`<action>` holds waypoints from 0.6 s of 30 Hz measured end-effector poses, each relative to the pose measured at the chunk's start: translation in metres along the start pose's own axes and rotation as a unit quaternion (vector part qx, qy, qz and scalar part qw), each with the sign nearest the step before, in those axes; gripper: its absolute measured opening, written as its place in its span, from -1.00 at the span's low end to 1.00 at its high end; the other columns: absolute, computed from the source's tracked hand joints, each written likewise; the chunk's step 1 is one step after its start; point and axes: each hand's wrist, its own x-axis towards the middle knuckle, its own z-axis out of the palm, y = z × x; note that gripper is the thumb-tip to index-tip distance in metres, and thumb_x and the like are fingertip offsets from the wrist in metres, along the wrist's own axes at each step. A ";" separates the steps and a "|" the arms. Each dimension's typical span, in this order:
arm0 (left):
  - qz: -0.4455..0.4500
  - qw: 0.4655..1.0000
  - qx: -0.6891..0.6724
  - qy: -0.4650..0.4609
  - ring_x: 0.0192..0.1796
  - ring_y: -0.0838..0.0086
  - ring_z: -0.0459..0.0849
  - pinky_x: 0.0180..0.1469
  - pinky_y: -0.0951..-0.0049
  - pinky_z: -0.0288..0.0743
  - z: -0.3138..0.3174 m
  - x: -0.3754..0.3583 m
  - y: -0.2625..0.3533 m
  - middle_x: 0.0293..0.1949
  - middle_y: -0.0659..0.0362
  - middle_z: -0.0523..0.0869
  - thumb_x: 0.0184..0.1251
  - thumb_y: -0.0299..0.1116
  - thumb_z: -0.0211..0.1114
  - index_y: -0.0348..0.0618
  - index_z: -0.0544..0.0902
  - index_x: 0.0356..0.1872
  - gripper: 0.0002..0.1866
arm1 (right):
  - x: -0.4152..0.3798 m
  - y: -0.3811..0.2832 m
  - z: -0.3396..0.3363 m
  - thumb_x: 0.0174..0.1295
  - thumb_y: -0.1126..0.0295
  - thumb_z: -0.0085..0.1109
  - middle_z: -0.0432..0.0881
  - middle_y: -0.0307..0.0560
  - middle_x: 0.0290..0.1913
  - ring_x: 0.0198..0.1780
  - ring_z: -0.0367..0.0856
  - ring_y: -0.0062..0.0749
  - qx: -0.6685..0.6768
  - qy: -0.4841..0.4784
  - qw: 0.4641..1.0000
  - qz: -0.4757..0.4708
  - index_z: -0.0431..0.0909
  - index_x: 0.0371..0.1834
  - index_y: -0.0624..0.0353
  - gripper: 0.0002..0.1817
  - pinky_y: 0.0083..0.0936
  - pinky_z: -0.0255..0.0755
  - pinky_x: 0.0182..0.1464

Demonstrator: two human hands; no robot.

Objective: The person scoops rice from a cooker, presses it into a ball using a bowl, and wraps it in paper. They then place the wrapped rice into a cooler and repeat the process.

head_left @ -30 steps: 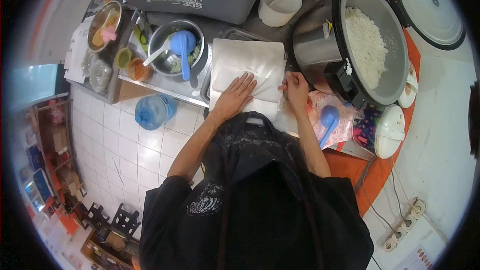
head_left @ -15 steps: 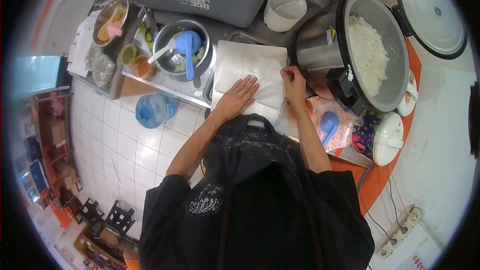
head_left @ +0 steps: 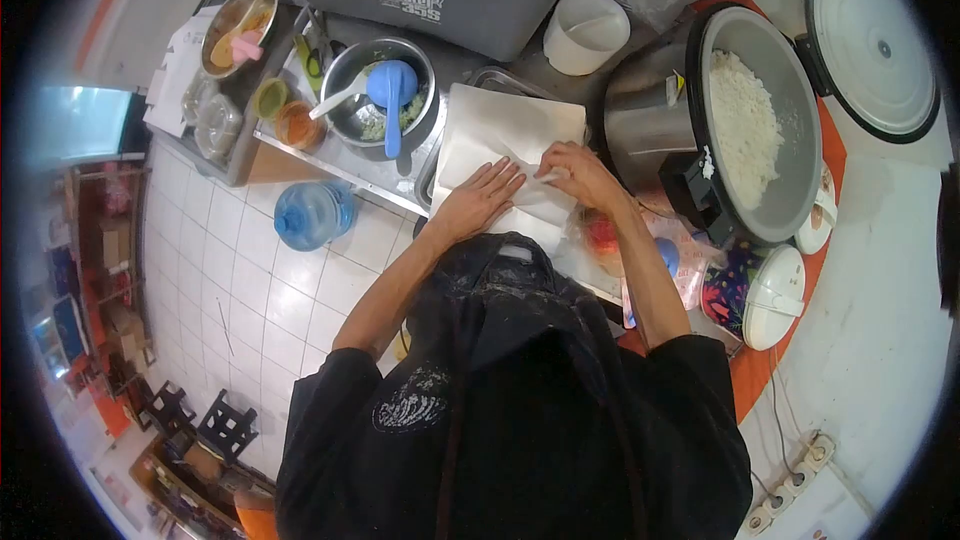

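A stack of cream-white paper sheets (head_left: 512, 127) lies in front of me at the counter's edge. My left hand (head_left: 480, 204) rests flat on its left part, fingers stretched out. Over the right part, my right hand (head_left: 585, 178) pinches a lifted bit of the top paper sheet (head_left: 541, 202) between thumb and fingers. That sheet is creased between the two hands. Under the stack, a metal tray (head_left: 487, 79) shows along the back edge. Just beyond my right hand stands a large rice cooker (head_left: 650, 105) with its lid up and white rice (head_left: 745, 130) inside.
Left of the paper sits a metal bowl (head_left: 343, 68) with a blue ladle (head_left: 391, 105) and a white-handled utensil. A grey cooler (head_left: 440, 25) and white tub (head_left: 587, 32) stand behind. A water jug (head_left: 312, 216) is on the tiled floor, lower left.
My right hand has moved left from the paper's right edge, drawing the pinched sheet inward and creasing it. My left hand stays flat on the paper. The view has shifted slightly.
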 end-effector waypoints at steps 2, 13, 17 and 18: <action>0.002 1.000 0.014 -0.007 0.60 0.15 0.24 0.62 0.09 0.10 -0.002 -0.001 0.005 0.52 0.00 0.37 0.55 -0.16 0.16 -0.15 0.36 0.49 -0.42 | -0.008 -0.003 0.008 0.14 0.09 0.41 0.66 -0.07 -0.09 0.10 0.60 -0.05 -0.090 0.014 0.996 -0.020 0.71 -0.15 0.10 -0.64 -0.13 0.31 0.28; -0.013 0.999 0.038 0.021 0.60 0.17 0.25 0.61 0.11 0.11 0.005 -0.013 0.007 0.51 0.00 0.38 0.54 -0.19 0.17 -0.16 0.35 0.50 -0.41 | 0.026 -0.009 0.043 0.29 0.22 0.23 0.77 -0.06 -0.06 0.04 0.67 -0.09 -0.141 0.089 0.985 -0.032 0.72 0.06 0.07 -0.67 -0.11 0.32 0.29; -0.033 0.999 0.009 0.024 0.58 0.15 0.26 0.61 0.12 0.13 0.007 -0.016 0.009 0.51 0.00 0.36 0.53 -0.21 0.15 -0.17 0.35 0.50 -0.42 | 0.008 -0.012 0.052 0.31 0.35 0.16 0.76 -0.07 -0.03 0.05 0.65 -0.20 -0.183 0.127 0.973 -0.062 0.72 0.11 0.05 -0.67 -0.13 0.33 0.31; -0.037 0.999 0.010 0.025 0.58 0.15 0.26 0.61 0.12 0.13 0.010 -0.018 0.009 0.51 0.00 0.36 0.53 -0.21 0.15 -0.17 0.35 0.50 -0.42 | 0.003 -0.013 0.059 0.31 0.35 0.16 0.76 -0.07 -0.03 0.05 0.65 -0.20 -0.181 0.124 0.973 -0.066 0.72 0.11 0.05 -0.67 -0.13 0.33 0.31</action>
